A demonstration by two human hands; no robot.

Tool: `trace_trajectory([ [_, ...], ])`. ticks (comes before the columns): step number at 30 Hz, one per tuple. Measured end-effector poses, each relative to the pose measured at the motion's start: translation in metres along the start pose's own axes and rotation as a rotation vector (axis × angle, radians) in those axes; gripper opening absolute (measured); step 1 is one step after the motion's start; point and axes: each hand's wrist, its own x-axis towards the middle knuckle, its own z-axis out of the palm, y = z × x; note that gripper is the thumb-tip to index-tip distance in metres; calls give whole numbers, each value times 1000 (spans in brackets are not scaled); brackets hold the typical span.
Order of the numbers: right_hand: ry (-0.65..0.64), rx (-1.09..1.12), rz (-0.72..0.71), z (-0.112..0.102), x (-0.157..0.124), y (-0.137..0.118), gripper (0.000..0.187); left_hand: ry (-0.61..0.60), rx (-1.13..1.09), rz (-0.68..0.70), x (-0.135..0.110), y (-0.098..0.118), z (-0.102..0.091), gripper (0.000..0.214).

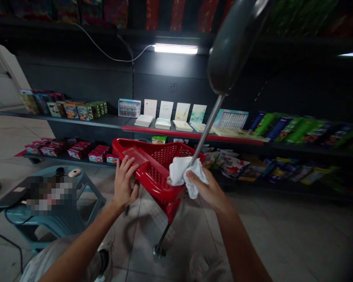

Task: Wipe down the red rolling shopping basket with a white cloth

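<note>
One blue stool [55,224] stands at our left, its flat top giving a dark device [8,197] a perch off the floor [153,270]. Our left hand [125,180] lies half open over the left rim of the red trolley [160,190], fingers spread on top and thumb lower — likely to steady it. The trolley stands before the shelf [161,129]. Further right, our right hand [207,188] is closed on a white cloth [176,169] bunched around the metal pole [210,121] — probably so fabric meets metal; the cloth hides the pole's lower end.
</note>
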Motion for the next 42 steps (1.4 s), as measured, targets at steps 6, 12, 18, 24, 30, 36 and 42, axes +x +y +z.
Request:
trace_trajectory([
  [6,-19,-252,-134,39,4,23,39,-81,-50,-214,14,-16,-8,53],
  [12,-35,-446,-319,59,23,49,34,-201,15,-337,18,-40,-11,73],
  [18,-106,-644,-397,60,40,68,40,-226,-31,-327,-3,-47,-21,84],
  [24,-116,-739,-474,43,51,90,62,-311,34,-78,-3,-26,-30,79],
  [30,-86,-769,-491,38,63,104,69,-326,100,-159,16,-28,-25,76],
  [36,-66,-791,-519,46,81,123,54,-393,101,-178,22,-38,-30,78],
  [42,-2,-838,-531,55,92,136,43,-377,436,-458,-17,-104,-123,48],
])
